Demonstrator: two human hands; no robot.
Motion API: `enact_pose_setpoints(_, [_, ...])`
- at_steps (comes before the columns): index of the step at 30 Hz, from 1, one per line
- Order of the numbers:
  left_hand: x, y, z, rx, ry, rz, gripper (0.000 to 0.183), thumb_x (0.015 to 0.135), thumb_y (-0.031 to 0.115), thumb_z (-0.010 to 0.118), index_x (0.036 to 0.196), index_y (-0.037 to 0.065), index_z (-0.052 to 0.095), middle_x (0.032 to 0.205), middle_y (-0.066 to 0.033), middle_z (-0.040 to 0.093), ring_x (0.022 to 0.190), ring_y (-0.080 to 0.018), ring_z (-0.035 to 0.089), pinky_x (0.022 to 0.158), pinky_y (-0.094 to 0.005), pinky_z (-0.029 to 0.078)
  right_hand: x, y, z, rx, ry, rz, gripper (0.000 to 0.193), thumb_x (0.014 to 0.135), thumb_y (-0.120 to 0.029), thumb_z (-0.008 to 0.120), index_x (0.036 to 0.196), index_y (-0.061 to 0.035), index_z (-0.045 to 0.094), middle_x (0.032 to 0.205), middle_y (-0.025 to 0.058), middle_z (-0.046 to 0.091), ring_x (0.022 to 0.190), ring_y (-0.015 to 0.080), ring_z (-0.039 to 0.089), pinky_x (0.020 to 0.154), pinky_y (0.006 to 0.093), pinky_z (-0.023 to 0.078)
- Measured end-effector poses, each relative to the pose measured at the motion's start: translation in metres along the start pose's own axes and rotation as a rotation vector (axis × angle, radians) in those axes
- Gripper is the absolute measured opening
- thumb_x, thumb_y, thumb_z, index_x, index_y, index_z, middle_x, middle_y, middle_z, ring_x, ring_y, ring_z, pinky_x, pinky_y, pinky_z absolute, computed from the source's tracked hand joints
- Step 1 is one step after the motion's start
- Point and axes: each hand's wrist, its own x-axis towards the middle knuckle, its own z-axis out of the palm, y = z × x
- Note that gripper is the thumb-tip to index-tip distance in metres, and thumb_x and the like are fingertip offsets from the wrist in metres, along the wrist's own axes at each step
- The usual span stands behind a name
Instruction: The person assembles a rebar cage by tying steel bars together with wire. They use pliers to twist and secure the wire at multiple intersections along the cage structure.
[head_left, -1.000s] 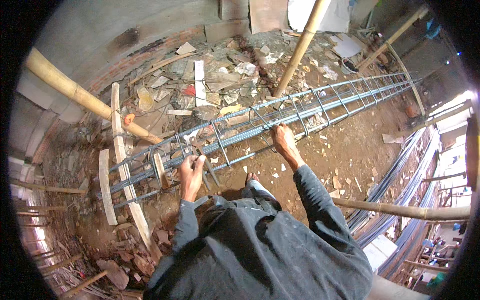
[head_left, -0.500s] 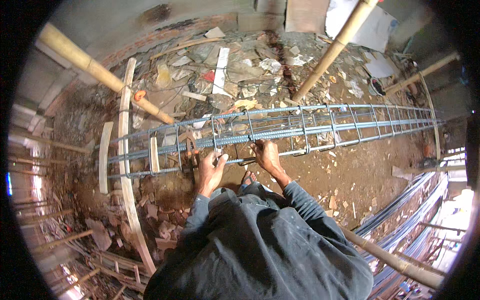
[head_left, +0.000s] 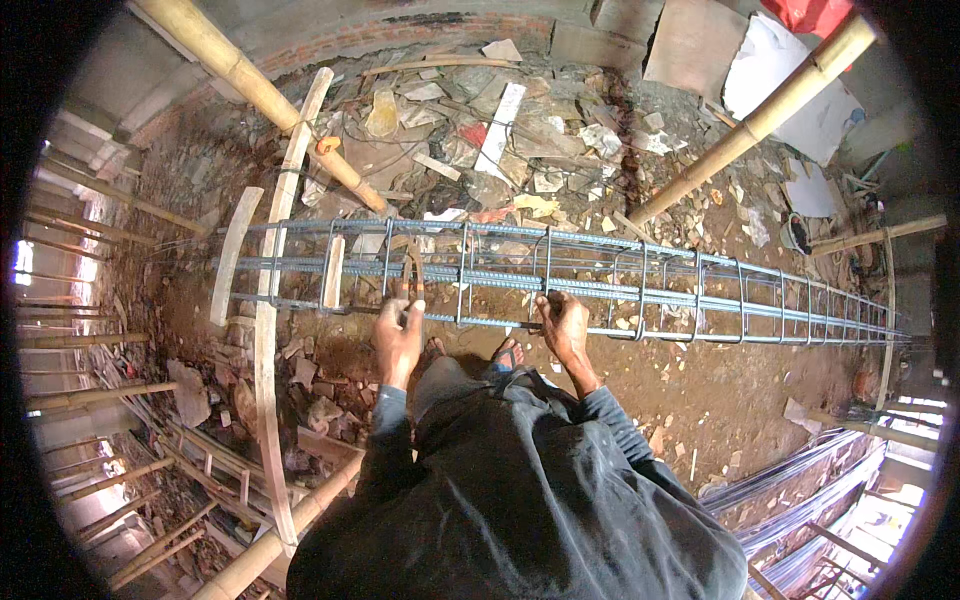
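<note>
A long rebar cage (head_left: 690, 298) of ribbed steel bars and square stirrups stretches across in front of me. Rust-brown pincers (head_left: 413, 266) hang in it between two stirrups at the left. My left hand (head_left: 397, 342) is closed around their lower end, beside the near lower bar; the fingers partly hide the grip. Farther right, my right hand (head_left: 567, 335) has its fingers closed on a stirrup (head_left: 547, 262) close to that bar. Whether a tie wire is between those fingers cannot be made out.
A wooden slat (head_left: 266, 370) crosses the cage's left end, with a shorter board (head_left: 238, 255) beside it. Bamboo poles (head_left: 755, 125) slant up beyond the cage. Rubble and scraps (head_left: 500, 135) litter the far ground. Bundled steel bars (head_left: 800, 490) lie at lower right.
My left hand has moved left along the near bar to the pincers. My right hand stays at the same stirrup. The whole view has shifted, placing the cage farther right.
</note>
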Motion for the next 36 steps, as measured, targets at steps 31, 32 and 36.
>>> enact_pose_setpoints(31, [0.098, -0.062, -0.082, 0.332, 0.278, 0.078, 0.05, 0.088, 0.03, 0.082, 0.127, 0.005, 0.063, 0.111, -0.0225, 0.068, 0.102, -0.0436, 0.065, 0.087, -0.0534, 0.051, -0.019, -0.017, 0.002, -0.078, 0.172, 0.182, 0.053, 0.091, -0.039, 0.082, 0.122, 0.0019, 0.07, 0.111, 0.0219, 0.071, 0.105, 0.0364, 0.067, 0.094, 0.0476, 0.052])
enact_pose_setpoints(32, [0.11, -0.074, -0.089, 0.418, 0.255, 0.102, 0.049, 0.088, 0.03, 0.082, 0.125, 0.004, 0.064, 0.111, -0.0225, 0.068, 0.103, -0.0444, 0.066, 0.088, -0.054, 0.052, -0.022, -0.018, 0.004, -0.076, 0.223, 0.131, 0.052, 0.092, -0.039, 0.081, 0.122, 0.0013, 0.07, 0.11, 0.0206, 0.07, 0.102, 0.0359, 0.066, 0.093, 0.0473, 0.052])
enact_pose_setpoints(36, [0.134, -0.106, -0.098, 0.575, 0.104, 0.027, 0.046, 0.085, 0.029, 0.085, 0.12, 0.004, 0.068, 0.114, -0.0232, 0.069, 0.107, -0.0474, 0.066, 0.086, -0.0562, 0.054, -0.027, -0.021, 0.005, 0.048, 0.235, 0.219, 0.05, 0.093, -0.037, 0.08, 0.125, 0.0005, 0.069, 0.11, 0.0187, 0.067, 0.1, 0.0341, 0.065, 0.091, 0.0452, 0.052])
